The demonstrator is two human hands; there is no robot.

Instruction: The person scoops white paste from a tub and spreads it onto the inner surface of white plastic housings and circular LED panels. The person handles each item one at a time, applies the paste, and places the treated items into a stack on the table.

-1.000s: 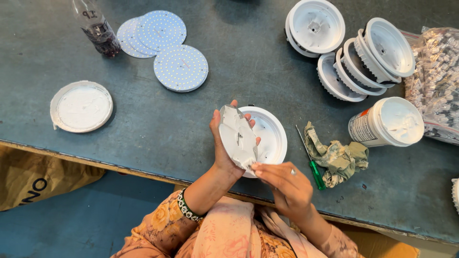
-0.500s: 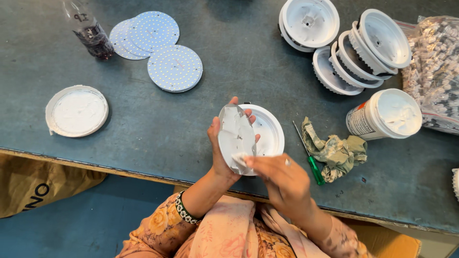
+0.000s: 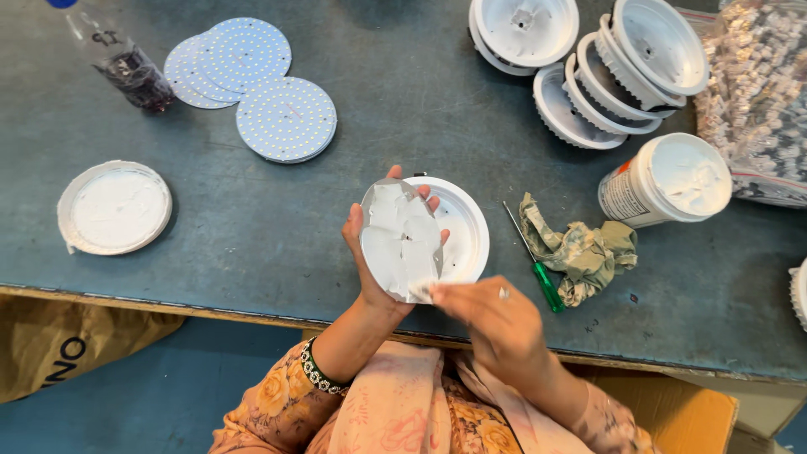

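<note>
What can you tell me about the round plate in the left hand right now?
The round plate is a flat disc, metallic grey at its edge, its face smeared with patchy white paste. The left hand holds it tilted up off the table, palm behind it and fingertips curling over its upper rim. The right hand touches its lower edge with its fingers, blurred. It hangs in front of a white round housing lying on the grey table.

Matt white paste on a metal disc point(image 3: 402, 242), crumpled cloth rag point(image 3: 580, 248), worn matt tabletop point(image 3: 420, 101)
</note>
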